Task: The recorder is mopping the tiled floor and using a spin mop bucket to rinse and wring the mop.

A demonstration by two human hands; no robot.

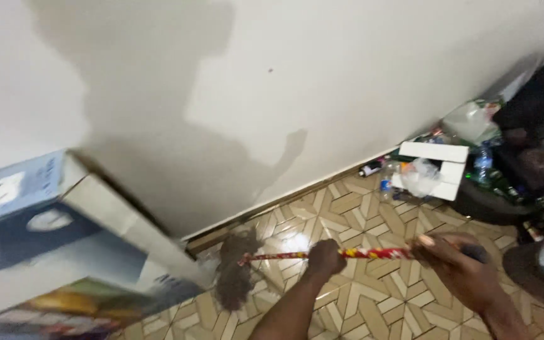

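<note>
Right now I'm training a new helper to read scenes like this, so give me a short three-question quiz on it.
1. True or false: both hands grip the broom handle.
2. Where is the broom head? A) beside the big cardboard box at the foot of the wall B) among the bottles and bags C) lifted above the box
3. Which hand is nearer the broom head?

Key: 1 true: left hand and right hand both hold it. 2 A. 3 the left hand.
</note>
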